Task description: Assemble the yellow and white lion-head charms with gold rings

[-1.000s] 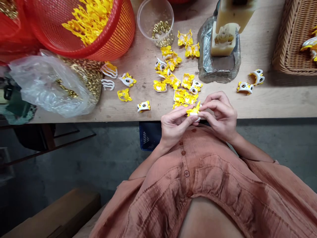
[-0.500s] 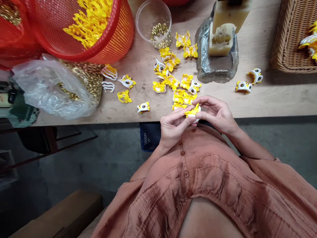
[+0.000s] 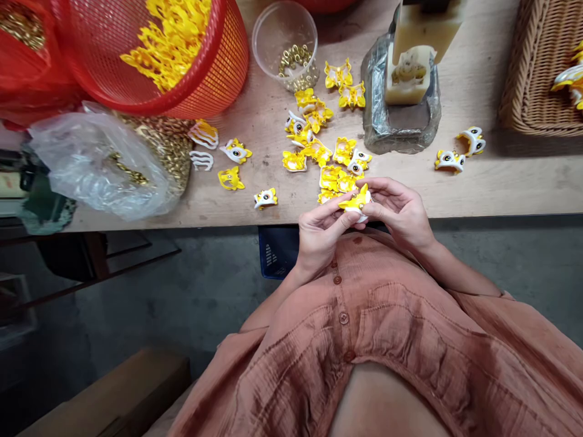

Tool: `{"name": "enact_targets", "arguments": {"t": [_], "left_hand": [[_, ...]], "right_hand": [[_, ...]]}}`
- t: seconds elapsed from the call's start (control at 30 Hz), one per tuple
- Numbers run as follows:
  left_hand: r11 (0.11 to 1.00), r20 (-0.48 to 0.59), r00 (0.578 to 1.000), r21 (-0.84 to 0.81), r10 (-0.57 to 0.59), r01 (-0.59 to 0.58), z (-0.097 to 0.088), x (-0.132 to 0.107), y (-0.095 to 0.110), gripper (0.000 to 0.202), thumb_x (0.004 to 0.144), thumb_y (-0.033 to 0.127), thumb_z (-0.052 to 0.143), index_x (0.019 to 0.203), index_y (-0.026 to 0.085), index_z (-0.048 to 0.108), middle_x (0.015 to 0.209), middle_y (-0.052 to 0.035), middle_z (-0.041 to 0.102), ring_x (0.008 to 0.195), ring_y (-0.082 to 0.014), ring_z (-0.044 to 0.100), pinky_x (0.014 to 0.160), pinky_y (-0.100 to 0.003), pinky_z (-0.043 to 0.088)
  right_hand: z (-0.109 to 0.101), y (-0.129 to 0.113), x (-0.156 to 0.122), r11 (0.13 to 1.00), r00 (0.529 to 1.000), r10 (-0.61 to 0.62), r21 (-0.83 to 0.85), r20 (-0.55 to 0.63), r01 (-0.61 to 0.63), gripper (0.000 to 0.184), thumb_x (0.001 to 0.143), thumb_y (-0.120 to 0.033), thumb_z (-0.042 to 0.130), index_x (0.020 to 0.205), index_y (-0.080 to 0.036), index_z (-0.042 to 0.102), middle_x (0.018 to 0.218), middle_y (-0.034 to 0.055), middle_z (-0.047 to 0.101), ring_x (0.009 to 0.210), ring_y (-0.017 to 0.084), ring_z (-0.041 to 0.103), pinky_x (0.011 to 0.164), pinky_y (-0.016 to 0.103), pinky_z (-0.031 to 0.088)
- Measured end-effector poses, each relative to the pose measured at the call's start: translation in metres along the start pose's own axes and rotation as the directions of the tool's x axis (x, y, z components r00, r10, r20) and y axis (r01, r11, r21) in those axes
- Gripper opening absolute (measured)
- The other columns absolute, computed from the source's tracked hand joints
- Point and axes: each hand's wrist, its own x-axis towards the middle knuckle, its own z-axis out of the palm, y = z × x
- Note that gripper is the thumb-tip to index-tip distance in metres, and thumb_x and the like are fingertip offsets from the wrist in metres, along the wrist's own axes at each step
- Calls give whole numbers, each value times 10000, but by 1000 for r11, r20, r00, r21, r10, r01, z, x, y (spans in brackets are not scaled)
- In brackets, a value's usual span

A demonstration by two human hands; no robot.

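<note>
The yellow-white piece (image 3: 359, 201) is near the edge of the table (image 3: 492, 197), between left hand (image 3: 319, 235) and right hand (image 3: 403, 215), both grips narrow upon it. The step seems to be fingertip handling; the next move should call for gentle steadiness.

A pale wooden table (image 3: 218, 209) above grey floor (image 3: 200, 291).

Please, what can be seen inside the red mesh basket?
Inside the red mesh basket is a heap of yellow parts. Whatever lies beneath the heap is covered, and the basket's far side is outside the picture.
</note>
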Motion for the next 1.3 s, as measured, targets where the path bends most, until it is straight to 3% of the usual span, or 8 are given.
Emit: {"name": "enact_targets", "arguments": {"t": [0.33,0.43,0.53,0.63,0.9,1.1,1.2,1.3], "left_hand": [[988,41,992,90,123,-127,0,-3,3,345,796,251,918,1132,292,850,1092,-50,827,740,-145,794,720,-261,689],[966,58,974,134,217,-223,-1,-3,4,358,813,221,900,1155,310,841,1107,-38,815,736,-120,777,724,-244,679],[945,47,959,168,278,-282,-1,-2,4,368,804,220,906,1150,326,840,1051,-21,805,738,-114,768,731,-241,673],[951,22,969,189,246,-246,-2,-3,5,367,784,272,926,1138,319,842,1022,-20,798,724,-115,756,721,-251,673],[994,8,998,95,55,-56,-2,-5,9,338,731,290,958,1056,253,868,1019,-46,818,696,-138,766,656,-260,686],[999,-5,999,10,-45,45,-3,-3,3,402,716,347,969,1084,229,861,982,-61,838,708,-158,784,688,-276,698],[999,2,999,-11,-46,46,-4,-3,2,400,711,334,975,1082,239,862,961,-63,841,709,-160,788,685,-267,695],[1000,-8,1000,-14,-26,26,-4,-3,4,360,724,297,969,1066,257,865,990,-58,842,692,-142,781,688,-255,693]], "right_hand": [[-6,-16,-3,985,995,-11,-171,94,27,451,816,-442,893,1193,-245,743,1214,45,752,1116,197,713,974,357,663],[-4,-16,-6,943,988,-150,-295,34,154,470,826,-436,886,1230,-261,720,1241,56,713,1118,206,696,905,340,659],[2,-13,-10,783,904,-428,-494,16,379,215,877,-335,845,1067,-279,762,1056,36,707,1007,197,677,874,350,624],[4,-10,-13,615,817,-564,-598,121,514,65,966,-258,724,983,-291,777,935,35,708,883,196,667,832,386,596],[-26,-20,9,375,643,-520,-526,563,763,202,1025,-282,592,1131,-333,755,997,50,707,932,227,643,867,459,564],[-23,-23,8,497,729,-498,-535,470,684,101,976,-315,708,1035,-328,788,951,37,670,926,201,649,813,406,577],[-13,-17,2,671,833,-490,-499,257,548,91,933,-369,778,976,-289,773,995,40,646,961,191,648,846,384,603],[-7,-12,0,888,956,-286,-358,59,288,318,833,-460,874,1020,-257,714,1102,46,645,1058,195,651,902,357,638]]}}
